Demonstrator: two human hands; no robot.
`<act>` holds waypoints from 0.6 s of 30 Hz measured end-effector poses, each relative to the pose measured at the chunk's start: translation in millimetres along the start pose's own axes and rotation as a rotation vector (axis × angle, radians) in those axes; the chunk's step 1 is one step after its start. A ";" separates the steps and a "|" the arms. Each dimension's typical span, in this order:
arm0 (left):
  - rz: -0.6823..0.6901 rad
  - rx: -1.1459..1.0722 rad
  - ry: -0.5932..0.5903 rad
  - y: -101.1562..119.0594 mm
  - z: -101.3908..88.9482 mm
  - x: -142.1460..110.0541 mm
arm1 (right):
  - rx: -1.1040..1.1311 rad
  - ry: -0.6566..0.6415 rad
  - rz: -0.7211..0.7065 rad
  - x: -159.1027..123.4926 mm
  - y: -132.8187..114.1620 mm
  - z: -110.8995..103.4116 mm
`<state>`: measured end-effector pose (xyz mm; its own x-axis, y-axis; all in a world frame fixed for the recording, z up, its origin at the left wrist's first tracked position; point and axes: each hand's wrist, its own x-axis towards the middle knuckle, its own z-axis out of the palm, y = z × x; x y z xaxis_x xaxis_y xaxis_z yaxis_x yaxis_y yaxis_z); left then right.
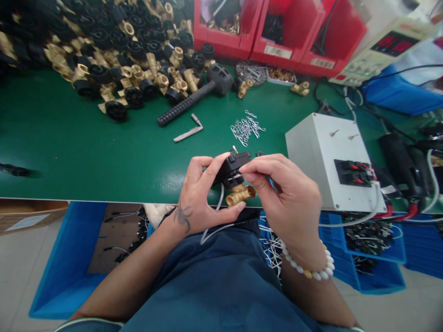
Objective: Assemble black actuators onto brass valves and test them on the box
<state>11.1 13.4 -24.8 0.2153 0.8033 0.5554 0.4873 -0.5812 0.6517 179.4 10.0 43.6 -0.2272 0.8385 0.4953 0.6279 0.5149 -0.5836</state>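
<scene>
My left hand (200, 196) grips a brass valve with a black actuator head (234, 177), thumb under the brass body, fingers on the black top. My right hand (284, 193) is closed on the same valve from the right, fingertips pinching at the black head; a small metal clip pokes up at its top. A white cable hangs from the valve down to my lap. The piece is held just above the near edge of the green table (69, 147).
A heap of brass valves with black caps (121, 50) fills the far left. A black mallet (200, 94), an L-shaped metal key (189, 131) and a pile of wire clips (246, 127) lie mid-table. A white switch box (328, 161) stands right; red bins (277, 32) behind; blue crates (374, 244) below.
</scene>
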 end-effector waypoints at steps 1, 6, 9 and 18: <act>0.004 -0.005 -0.001 -0.2 -0.1 0.0 | -0.007 -0.024 -0.024 1.6 -0.1 -1.6; -0.009 -0.030 -0.005 -0.7 -0.4 -0.4 | 0.004 -0.102 -0.087 6.9 -0.3 -0.3; -0.003 -0.048 0.000 -0.9 -0.9 -0.2 | 0.061 -0.116 -0.101 8.1 1.9 2.4; -0.058 -0.091 -0.020 -2.2 -0.9 0.0 | -0.514 -0.039 0.219 -27.5 49.1 -22.8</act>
<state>9.3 14.5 -25.7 0.2063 0.8375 0.5060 0.4210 -0.5427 0.7268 233.4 8.2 16.1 -0.0719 0.9270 0.3680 0.9433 0.1830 -0.2768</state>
